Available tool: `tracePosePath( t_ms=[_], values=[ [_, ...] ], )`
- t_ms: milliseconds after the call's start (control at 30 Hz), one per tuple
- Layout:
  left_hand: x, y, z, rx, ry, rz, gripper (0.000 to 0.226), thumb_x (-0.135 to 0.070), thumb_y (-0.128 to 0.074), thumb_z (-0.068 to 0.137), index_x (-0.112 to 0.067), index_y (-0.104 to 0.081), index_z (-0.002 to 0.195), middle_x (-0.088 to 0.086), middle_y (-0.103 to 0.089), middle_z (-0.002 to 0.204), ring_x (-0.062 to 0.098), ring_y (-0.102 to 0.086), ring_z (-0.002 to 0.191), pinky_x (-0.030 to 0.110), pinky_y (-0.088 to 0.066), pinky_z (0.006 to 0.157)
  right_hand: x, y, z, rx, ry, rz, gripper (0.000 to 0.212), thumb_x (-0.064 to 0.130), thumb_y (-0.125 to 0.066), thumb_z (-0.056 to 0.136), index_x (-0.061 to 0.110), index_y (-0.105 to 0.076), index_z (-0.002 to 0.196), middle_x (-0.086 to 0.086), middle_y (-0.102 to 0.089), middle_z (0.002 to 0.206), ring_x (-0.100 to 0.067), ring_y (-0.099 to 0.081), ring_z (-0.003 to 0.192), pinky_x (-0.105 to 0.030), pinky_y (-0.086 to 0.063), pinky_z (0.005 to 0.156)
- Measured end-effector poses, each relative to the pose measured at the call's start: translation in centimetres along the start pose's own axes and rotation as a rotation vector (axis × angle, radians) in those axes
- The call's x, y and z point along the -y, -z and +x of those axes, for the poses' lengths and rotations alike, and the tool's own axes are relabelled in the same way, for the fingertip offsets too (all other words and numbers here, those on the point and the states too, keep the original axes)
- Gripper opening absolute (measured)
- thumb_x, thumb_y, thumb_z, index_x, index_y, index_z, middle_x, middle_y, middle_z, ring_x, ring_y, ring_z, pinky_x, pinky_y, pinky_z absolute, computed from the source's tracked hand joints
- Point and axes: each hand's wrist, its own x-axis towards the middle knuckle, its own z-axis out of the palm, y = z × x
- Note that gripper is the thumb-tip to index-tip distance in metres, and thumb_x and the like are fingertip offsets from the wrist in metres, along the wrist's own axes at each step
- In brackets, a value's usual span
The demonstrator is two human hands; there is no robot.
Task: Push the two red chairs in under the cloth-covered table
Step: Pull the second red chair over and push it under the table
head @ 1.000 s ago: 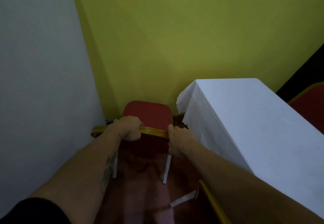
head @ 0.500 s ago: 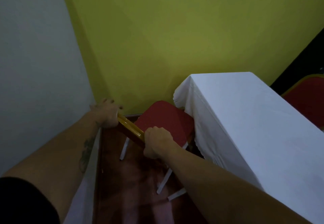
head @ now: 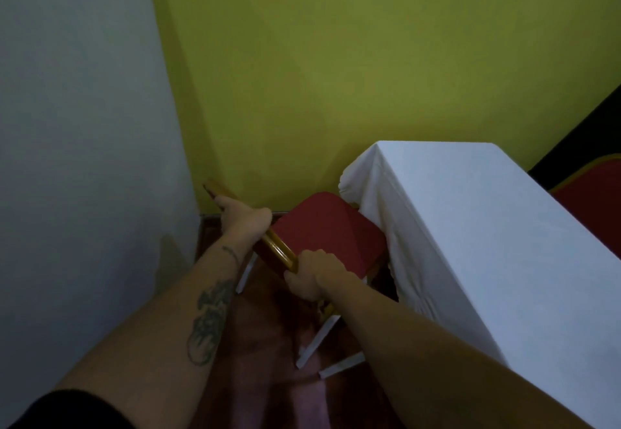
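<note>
Compared with the frame half a second earlier, the red chair [head: 331, 232] sits rotated further, its seat corner now closer to the hanging cloth of the table [head: 477, 227], and the left hand [head: 243, 217] has shifted along the backrest rail away from the rail's far end.

Left hand: clenched around the gold backrest rail [head: 279, 250] at its upper, far portion, near the corner where the grey wall [head: 84, 126] meets the yellow-green wall [head: 336, 58]. A short length of rail projects beyond the hand toward that corner. The left forearm carries a dark tattoo [head: 208, 321].

Right hand: [head: 311, 280] clenched around the near end of the same rail, fingers wrapped over the top, knuckles facing the camera.

Chair position: the rail runs diagonally from the wall corner down toward the right hand. The red seat lies on the far side of the rail, angled toward the left end of the table. Its right corner is just beside the white cloth; whether it touches the cloth cannot be determined. The seat is not yet under the table top. White chair legs [head: 317, 341] show below the right forearm on the dark red floor [head: 268, 378].

Table: covered by a white cloth that hangs down its near long side and left end. Its far edge stands against the yellow-green wall.

Second chair: a red back with gold edging [head: 591, 200] shows at the right frame edge, beyond the far long side of the table, partly cut off.
</note>
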Motion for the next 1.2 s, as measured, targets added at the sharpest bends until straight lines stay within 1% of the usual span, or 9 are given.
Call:
tracePosePath(
  t_ms=[67,267,333,467,633,733,933,1033,1200],
  values=[
    [0.1,0.2,0.6,0.011,0.006,-0.013,0.096,-0.008,-0.064,0.084,0.0,0.002,0.154,0.016,-0.051,0.139,0.036,-0.053,0.124,0.034,-0.045,0.085,0.5,0.1,-0.5,-0.006,0.016,-0.027,0.055,0.045,-0.054,0.098,0.006,-0.056,0.137,-0.019,-0.06,0.135,-0.039,-0.061,0.12,-0.041,-0.05,0.094],
    [0.4,3.0,2.8,0.088,-0.05,0.096,0.093,-0.009,-0.068,0.081,0.004,-0.007,0.151,0.02,-0.047,0.141,0.04,-0.049,0.127,0.046,-0.047,0.104,3.8,-0.9,-1.5,0.012,0.102,-0.08,0.05,0.039,-0.053,0.1,0.005,-0.059,0.135,-0.019,-0.061,0.137,-0.041,-0.06,0.122,-0.044,-0.051,0.095],
    [0.7,4.0,3.4,0.122,-0.054,0.139,0.091,-0.012,-0.07,0.075,0.002,-0.016,0.146,0.021,-0.048,0.138,0.041,-0.052,0.123,0.051,-0.05,0.101,4.8,-1.3,-1.7,0.034,0.129,-0.083,0.05,0.039,-0.052,0.101,0.004,-0.058,0.136,-0.02,-0.06,0.138,-0.041,-0.06,0.122,-0.044,-0.051,0.092],
    [1.0,5.3,4.2,0.197,-0.081,0.157,0.06,-0.007,-0.07,0.074,-0.007,-0.033,0.121,0.019,-0.054,0.114,0.038,-0.059,0.103,0.05,-0.056,0.088,5.9,-1.5,-2.2,0.043,0.173,-0.099,0.058,0.044,-0.05,0.102,0.001,-0.053,0.141,-0.022,-0.056,0.142,-0.041,-0.057,0.126,-0.044,-0.049,0.097],
    [0.2,5.1,4.8,0.34,-0.116,0.198,0.062,-0.007,-0.072,0.074,-0.009,-0.037,0.124,0.017,-0.056,0.107,0.032,-0.061,0.091,0.045,-0.057,0.077,6.2,-1.6,-1.9,0.059,0.125,-0.076,0.072,0.052,-0.05,0.1,0.0,-0.043,0.148,-0.021,-0.048,0.15,-0.041,-0.049,0.135,-0.046,-0.043,0.104],
    [-0.8,4.3,5.3,0.368,-0.127,0.243,0.067,-0.009,-0.073,0.077,-0.007,-0.034,0.132,0.014,-0.056,0.102,0.028,-0.06,0.087,0.038,-0.053,0.068,5.9,-1.6,-1.3,0.023,0.097,-0.014,0.075,0.053,-0.053,0.098,0.002,-0.036,0.149,-0.021,-0.046,0.15,-0.041,-0.046,0.137,-0.048,-0.041,0.106],
    [-2.4,2.8,6.7,0.404,-0.133,0.285,0.075,-0.007,-0.074,0.076,-0.006,-0.029,0.137,0.019,-0.057,0.113,0.031,-0.063,0.092,0.045,-0.057,0.078,5.1,-1.0,0.1,0.017,0.079,0.012,0.072,0.052,-0.051,0.1,0.002,-0.033,0.149,-0.022,-0.047,0.148,-0.042,-0.049,0.134,-0.05,-0.041,0.104],
    [-3.3,1.8,6.8,0.41,-0.144,0.315,0.077,-0.013,-0.074,0.075,-0.005,-0.029,0.137,0.017,-0.059,0.107,0.031,-0.063,0.091,0.043,-0.057,0.079,4.4,-0.5,0.8,-0.001,0.068,0.022,0.071,0.052,-0.05,0.1,0.003,-0.034,0.148,-0.022,-0.048,0.148,-0.042,-0.049,0.134,-0.05,-0.041,0.104],
    [-4.7,-1.5,5.9,0.423,-0.186,0.31,0.096,-0.015,-0.072,0.085,-0.001,-0.005,0.153,0.016,-0.055,0.115,0.032,-0.058,0.1,0.038,-0.05,0.08,2.0,0.4,1.4,-0.003,-0.009,0.042,0.07,0.051,-0.05,0.099,0.008,-0.032,0.151,-0.018,-0.05,0.148,-0.039,-0.05,0.134,-0.049,-0.04,0.105]
  ],
)
